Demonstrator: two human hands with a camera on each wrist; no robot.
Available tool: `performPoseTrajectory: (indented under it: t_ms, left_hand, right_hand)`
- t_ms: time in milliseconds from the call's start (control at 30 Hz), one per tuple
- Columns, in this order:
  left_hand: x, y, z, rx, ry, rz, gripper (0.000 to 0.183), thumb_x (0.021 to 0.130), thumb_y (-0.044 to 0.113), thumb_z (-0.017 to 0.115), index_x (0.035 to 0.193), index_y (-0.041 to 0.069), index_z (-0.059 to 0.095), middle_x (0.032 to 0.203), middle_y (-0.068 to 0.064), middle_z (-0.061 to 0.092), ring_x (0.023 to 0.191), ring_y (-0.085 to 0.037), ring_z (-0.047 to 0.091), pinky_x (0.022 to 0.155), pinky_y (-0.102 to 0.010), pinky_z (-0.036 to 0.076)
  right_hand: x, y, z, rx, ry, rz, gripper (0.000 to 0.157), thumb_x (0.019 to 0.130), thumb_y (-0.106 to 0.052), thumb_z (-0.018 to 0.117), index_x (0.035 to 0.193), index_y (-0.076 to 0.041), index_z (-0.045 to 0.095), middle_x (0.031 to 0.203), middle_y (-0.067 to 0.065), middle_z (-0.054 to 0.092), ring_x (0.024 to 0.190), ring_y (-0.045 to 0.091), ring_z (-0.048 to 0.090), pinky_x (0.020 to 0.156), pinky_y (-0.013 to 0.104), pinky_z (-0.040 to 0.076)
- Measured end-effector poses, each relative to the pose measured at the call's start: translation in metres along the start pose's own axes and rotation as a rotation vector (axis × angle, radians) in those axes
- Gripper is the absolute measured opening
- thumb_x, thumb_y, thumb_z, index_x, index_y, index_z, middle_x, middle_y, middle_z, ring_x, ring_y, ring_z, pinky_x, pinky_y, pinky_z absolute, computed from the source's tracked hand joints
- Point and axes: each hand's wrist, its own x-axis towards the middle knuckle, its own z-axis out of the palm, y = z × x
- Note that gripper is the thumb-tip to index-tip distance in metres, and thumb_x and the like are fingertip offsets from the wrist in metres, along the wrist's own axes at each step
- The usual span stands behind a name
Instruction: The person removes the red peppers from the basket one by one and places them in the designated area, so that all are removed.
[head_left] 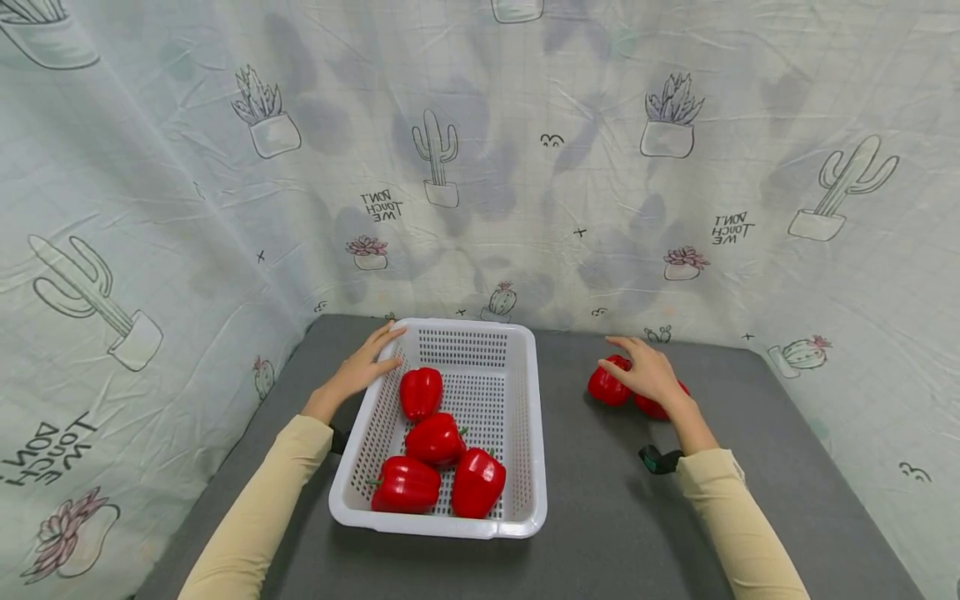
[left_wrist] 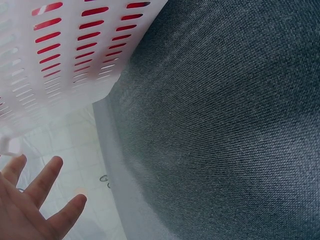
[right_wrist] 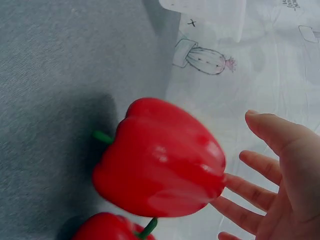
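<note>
Several red bell peppers (head_left: 408,485) lie in a white perforated basket (head_left: 536,433). My left hand (head_left: 363,367) is at the basket's far left side, fingers extended and spread by the rim; the left wrist view shows the fingers beside the basket wall (left_wrist: 65,82). Over on the right, my right hand (head_left: 648,372) reaches over two more red bell peppers, its fingers apart. One pepper (head_left: 606,387) sits under the thumb and fingers, the other (head_left: 651,408) partly hidden below the palm. In the right wrist view, spread fingers are close behind the nearer pepper (right_wrist: 160,160), without curling round it.
A dark grey tabletop (head_left: 592,517) carries everything. Pale cloth printed with cacti (head_left: 487,208) hangs behind and along both sides. Dark straps (head_left: 660,460) show at the wrists.
</note>
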Motion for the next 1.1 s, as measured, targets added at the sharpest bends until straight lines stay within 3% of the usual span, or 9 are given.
performPoseTrajectory:
  t_ms: [200,500,833,1100]
  left_hand:
    - [-0.001,0.001,0.0,-0.016,-0.001,0.001,0.06,0.093,0.034,0.052,0.147,0.022,0.028,0.156,-0.009,0.007,0.132,-0.041,0.028,0.091,-0.061,0.039]
    - [-0.001,0.0,0.0,-0.011,0.009,0.016,0.059,0.094,0.031,0.052,0.147,0.021,0.029,0.156,-0.012,0.008,0.135,-0.042,0.024,0.094,-0.065,0.032]
    - [0.0,-0.002,0.0,-0.009,0.009,0.01,0.06,0.093,0.033,0.052,0.147,0.022,0.029,0.156,-0.009,0.007,0.133,-0.042,0.026,0.093,-0.065,0.033]
    - [-0.001,-0.001,0.0,-0.009,0.011,0.003,0.059,0.093,0.034,0.053,0.146,0.022,0.03,0.156,-0.008,0.007,0.135,-0.041,0.025,0.096,-0.067,0.028]
  right_hand:
    - [0.009,-0.011,-0.002,-0.004,0.013,-0.027,0.056,0.088,-0.039,0.06,0.134,-0.009,0.049,0.13,0.02,0.05,0.111,0.039,0.051,0.089,0.059,0.039]
    - [0.022,-0.033,-0.001,0.032,0.034,-0.092,0.055,0.087,-0.04,0.061,0.132,-0.01,0.052,0.126,0.016,0.054,0.108,0.034,0.053,0.088,0.055,0.042]
    - [0.036,-0.066,0.002,0.083,0.011,-0.158,0.054,0.087,-0.038,0.063,0.132,-0.012,0.052,0.129,0.015,0.052,0.114,0.032,0.051,0.088,0.055,0.043]
    - [0.048,-0.088,0.004,0.102,-0.032,-0.183,0.055,0.086,-0.038,0.064,0.132,-0.012,0.052,0.132,0.013,0.05,0.119,0.031,0.048,0.092,0.055,0.041]
